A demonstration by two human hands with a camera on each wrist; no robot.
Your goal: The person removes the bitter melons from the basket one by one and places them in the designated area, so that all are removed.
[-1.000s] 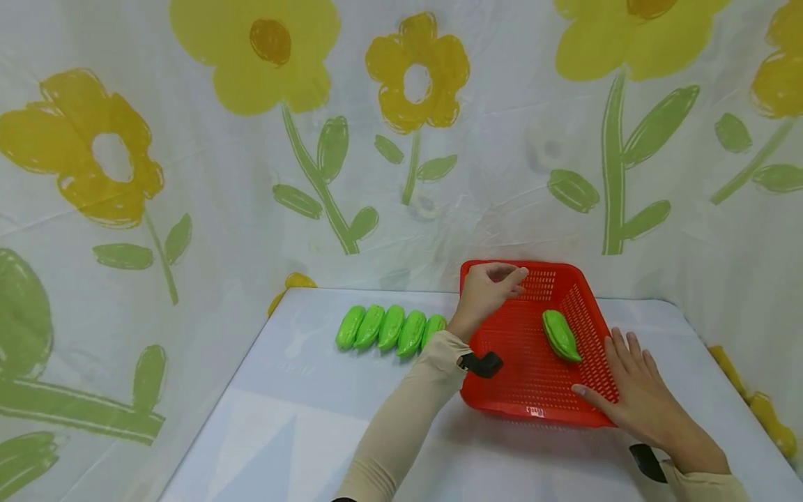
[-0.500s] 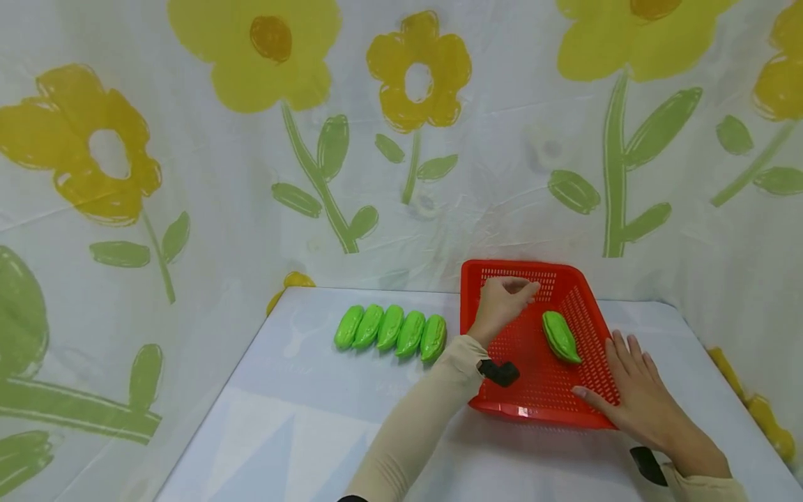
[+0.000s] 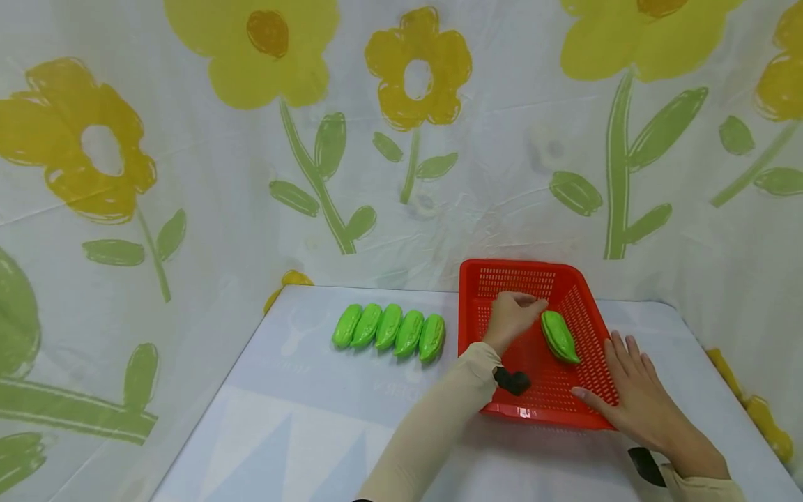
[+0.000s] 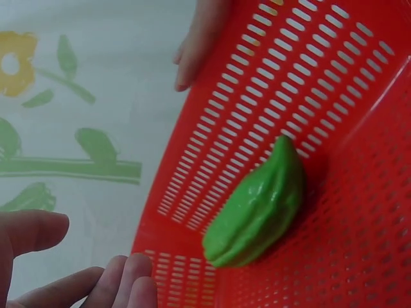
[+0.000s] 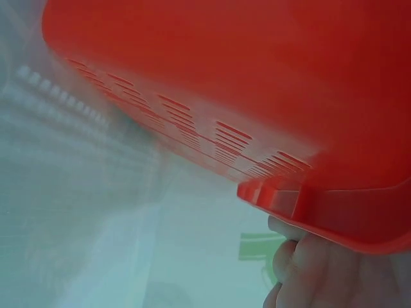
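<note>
In the head view, a glossy green, ridged, tapered vegetable-like piece [image 3: 560, 337] lies in the red perforated basket [image 3: 536, 414], near its right wall. My left hand [image 3: 511, 319] hovers inside the basket, just left of that piece. The left wrist view shows a gap between thumb and fingers, with nothing held; the green piece [image 4: 257, 208] lies apart from the fingertips. My right hand [image 3: 649, 404] rests on the basket's right rim, fingers extended. In the right wrist view its fingers [image 5: 314, 273] lie beside the rim.
Several similar green pieces [image 3: 389, 326] lie side by side in a row on the white table [image 3: 301, 390], left of the basket. A flower-printed curtain [image 3: 489, 202] hangs close behind the table and at both sides.
My left hand has moved right and slightly nearer, over the basket toward the green piece. The row's rightmost piece, partly hidden earlier, is now uncovered. My right hand has stayed at the rim.
</note>
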